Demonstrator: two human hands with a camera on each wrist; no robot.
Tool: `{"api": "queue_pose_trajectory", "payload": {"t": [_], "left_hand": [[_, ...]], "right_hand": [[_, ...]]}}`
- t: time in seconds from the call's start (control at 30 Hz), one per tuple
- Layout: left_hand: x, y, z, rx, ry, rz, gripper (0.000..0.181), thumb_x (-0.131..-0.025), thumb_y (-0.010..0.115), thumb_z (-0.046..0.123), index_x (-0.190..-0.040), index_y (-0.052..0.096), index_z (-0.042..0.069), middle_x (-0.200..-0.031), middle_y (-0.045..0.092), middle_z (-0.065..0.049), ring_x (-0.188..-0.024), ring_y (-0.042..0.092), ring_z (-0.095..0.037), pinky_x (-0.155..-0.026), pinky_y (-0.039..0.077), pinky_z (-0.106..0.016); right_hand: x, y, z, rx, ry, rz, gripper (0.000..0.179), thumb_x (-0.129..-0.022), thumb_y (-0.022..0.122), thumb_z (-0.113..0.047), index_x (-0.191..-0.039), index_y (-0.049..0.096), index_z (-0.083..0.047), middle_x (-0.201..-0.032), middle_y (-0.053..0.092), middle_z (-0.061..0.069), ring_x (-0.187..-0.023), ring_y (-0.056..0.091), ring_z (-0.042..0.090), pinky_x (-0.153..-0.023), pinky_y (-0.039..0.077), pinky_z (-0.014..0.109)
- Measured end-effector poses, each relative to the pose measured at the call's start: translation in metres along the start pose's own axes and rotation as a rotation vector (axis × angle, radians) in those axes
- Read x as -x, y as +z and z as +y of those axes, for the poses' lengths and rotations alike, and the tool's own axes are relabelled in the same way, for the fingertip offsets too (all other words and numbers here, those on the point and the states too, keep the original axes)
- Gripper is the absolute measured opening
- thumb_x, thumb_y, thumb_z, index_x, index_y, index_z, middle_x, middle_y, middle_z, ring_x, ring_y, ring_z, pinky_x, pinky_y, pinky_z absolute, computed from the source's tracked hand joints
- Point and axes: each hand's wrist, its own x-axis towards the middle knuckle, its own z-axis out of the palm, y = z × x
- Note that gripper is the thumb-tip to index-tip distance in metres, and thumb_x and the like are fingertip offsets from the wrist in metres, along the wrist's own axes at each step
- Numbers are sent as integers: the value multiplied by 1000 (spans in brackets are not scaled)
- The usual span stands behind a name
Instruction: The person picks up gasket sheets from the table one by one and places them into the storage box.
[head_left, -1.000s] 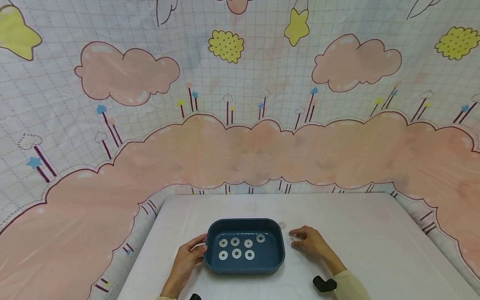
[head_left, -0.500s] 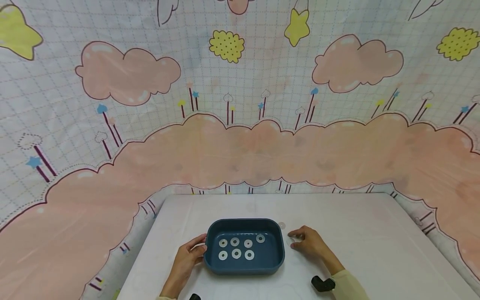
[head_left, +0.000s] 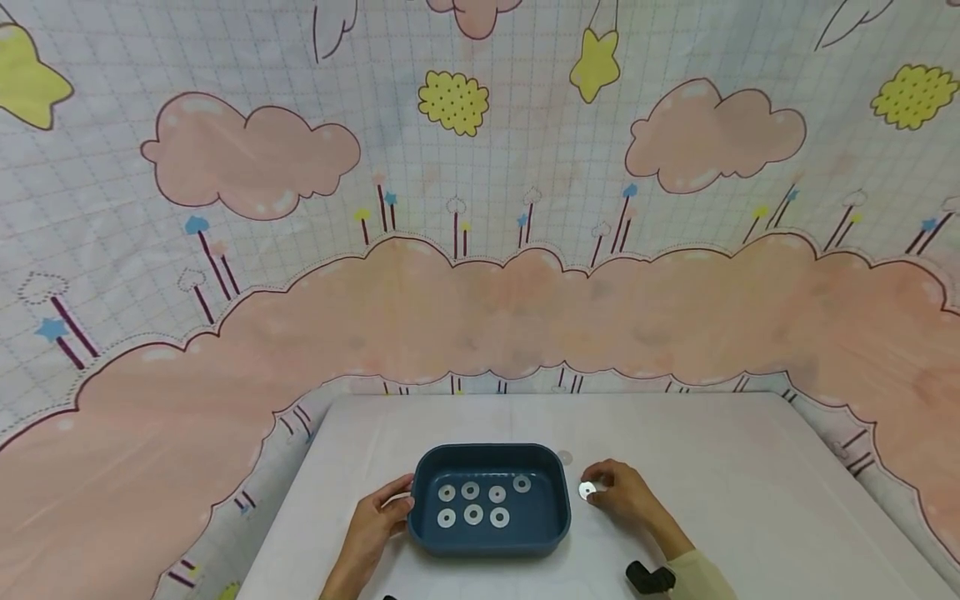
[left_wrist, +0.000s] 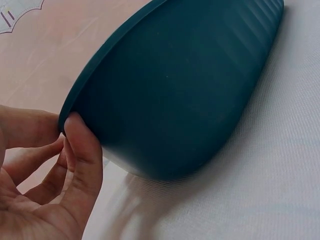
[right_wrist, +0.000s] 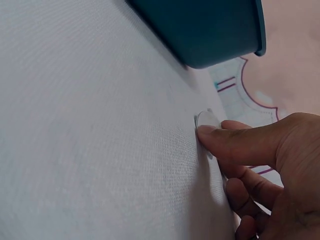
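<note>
A dark blue plastic box [head_left: 491, 548] stands on the white table with several flat metal washers [head_left: 473, 514] lying on its floor in two rough rows. At its left end my left hand [head_left: 372, 518] pinches the rim between thumb and fingers; in the left wrist view the thumb [left_wrist: 82, 145] presses just below the lip. To the right of the box, my right hand [head_left: 624, 493] pinches one washer [head_left: 587, 491] by its edge. That washer is tipped up at the table surface in the right wrist view, its lower edge partly behind the thumb [right_wrist: 225, 142].
Another washer [head_left: 566, 457], pale against the cloth, lies flat by the box's back right corner. White cloth covers the table [head_left: 720, 467]. A patterned curtain [head_left: 525, 308] rises behind it. Dark wrist camera mounts [head_left: 649, 577] sit near the forearms.
My right fingers have closed on the washer and tipped it up from the table. My left hand and the box have stayed put, while the head view has tilted slightly upward.
</note>
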Motion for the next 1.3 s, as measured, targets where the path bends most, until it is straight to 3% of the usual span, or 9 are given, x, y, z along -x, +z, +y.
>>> {"api": "queue_pose_trajectory", "payload": {"t": [0.33,0.6,0.83,1.03,1.3], "left_hand": [[0,0,-2,8,-2,8,47,-94,60,6,-139,52,-1,-129,57,-18,-92,63,-18,-73,55,-29],[3,1,-3,5,13,13,47,-93,61,6,-138,53,0,-127,58,-17,-93,64,-17,-73,55,-29],[6,2,-4,-1,18,18,46,-93,61,7,-138,53,0,-125,57,-16,-93,64,-17,-75,56,-29],[6,1,-6,12,16,14,46,-93,61,6,-138,53,-1,-127,58,-16,-92,63,-17,-73,55,-29],[6,1,-6,4,22,11,46,-94,60,6,-139,53,0,-127,58,-16,-93,62,-17,-72,54,-29]], "right_hand": [[3,-1,2,-44,-37,-2,19,-75,77,-2,-90,69,-11,-92,67,1,-87,55,15,-79,46,33],[5,-2,6,-133,-47,-35,11,-81,69,4,-90,69,-3,-76,63,3,-68,54,9,-62,45,21],[7,-5,7,-118,-43,5,8,-83,74,-4,-90,72,-3,-77,67,3,-68,55,8,-62,46,22],[9,-9,6,-150,-14,43,7,-84,73,-7,-90,73,-5,-83,70,5,-69,57,8,-56,48,24],[10,-17,-8,-269,100,64,8,-86,71,-6,-94,73,-5,-86,70,6,-71,61,15,-56,50,27]]}}
